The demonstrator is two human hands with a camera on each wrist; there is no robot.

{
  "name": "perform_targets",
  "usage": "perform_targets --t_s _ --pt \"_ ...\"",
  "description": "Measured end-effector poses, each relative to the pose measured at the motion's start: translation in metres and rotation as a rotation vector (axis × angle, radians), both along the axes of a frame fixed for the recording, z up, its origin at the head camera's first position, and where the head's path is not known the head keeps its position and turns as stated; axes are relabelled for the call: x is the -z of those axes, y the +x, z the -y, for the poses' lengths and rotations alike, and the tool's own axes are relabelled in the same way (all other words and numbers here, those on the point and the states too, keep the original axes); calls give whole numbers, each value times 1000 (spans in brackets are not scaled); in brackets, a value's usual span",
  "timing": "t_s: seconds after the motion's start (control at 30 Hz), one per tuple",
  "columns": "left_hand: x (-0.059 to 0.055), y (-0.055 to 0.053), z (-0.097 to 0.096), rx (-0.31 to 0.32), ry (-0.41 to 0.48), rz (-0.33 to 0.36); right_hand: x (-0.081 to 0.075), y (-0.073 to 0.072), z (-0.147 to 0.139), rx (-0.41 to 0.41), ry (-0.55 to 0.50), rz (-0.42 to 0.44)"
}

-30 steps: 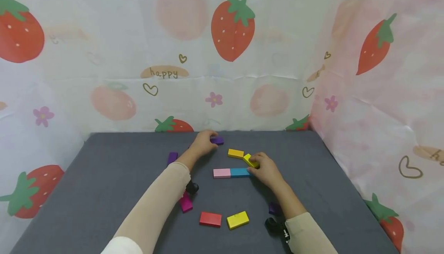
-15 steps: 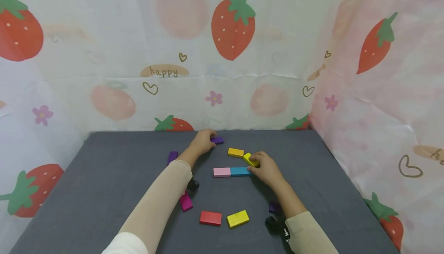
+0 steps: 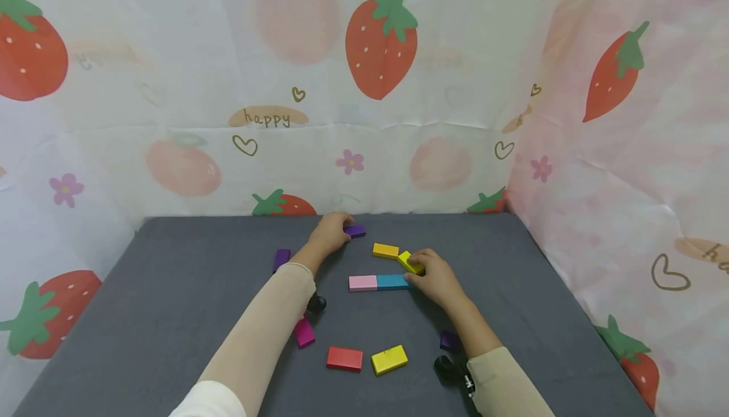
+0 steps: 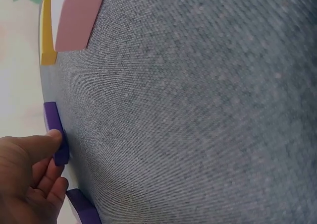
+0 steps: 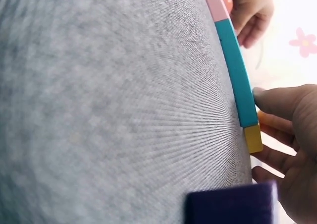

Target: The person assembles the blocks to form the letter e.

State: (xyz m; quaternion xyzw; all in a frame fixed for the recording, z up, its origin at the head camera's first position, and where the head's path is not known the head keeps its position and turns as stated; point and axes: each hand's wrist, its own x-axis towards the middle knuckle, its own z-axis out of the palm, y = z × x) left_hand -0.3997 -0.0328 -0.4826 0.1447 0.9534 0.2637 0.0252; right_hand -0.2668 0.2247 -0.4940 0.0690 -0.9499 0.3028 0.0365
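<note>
At the far side of the table, my left hand (image 3: 330, 233) pinches a purple block (image 3: 355, 231) by its left end. The left wrist view shows the thumb laid over that purple block (image 4: 53, 125) with fingers curled beneath. My right hand (image 3: 438, 281) holds a yellow block (image 3: 407, 260), its fingers covering the near end. That block lies slanted beside an orange-yellow block (image 3: 386, 250). Just in front, a pink block (image 3: 362, 283) and a blue block (image 3: 393, 282) lie end to end. In the right wrist view the thumb is beside the blue block (image 5: 237, 75).
A red block (image 3: 344, 359) and another yellow block (image 3: 390, 360) lie near the front. A magenta block (image 3: 304, 333) and a purple block (image 3: 281, 257) are partly behind the left arm. Beside the right forearm is a dark purple block (image 3: 450, 341). Strawberry-print cloth surrounds the grey table (image 3: 188, 297).
</note>
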Motion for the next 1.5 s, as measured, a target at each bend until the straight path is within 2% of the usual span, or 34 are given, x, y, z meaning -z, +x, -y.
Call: perform_targets --t_s 0.17,0.3,0.53,0.7,0.87,1.13,1.27,1.5 --pt "2 -1 2 -19 46 -1 0 -1 1 -6 4 -6" --pt "-3 0 5 -20 84 -8 1 -1 1 -7 4 -9" --pt "-13 1 11 11 121 -12 0 -2 0 -3 6 -3" --pt "-15 0 15 39 138 -3 -1 -2 1 -2 16 0" --pt "-17 1 18 73 120 -19 -2 -2 0 -3 11 -4" --pt "-21 14 23 104 159 -28 -2 -1 1 4 8 4" --pt "-20 24 24 124 154 -6 -1 -1 1 3 5 -1" --pt "-17 38 24 118 161 12 1 -2 0 1 3 -2"
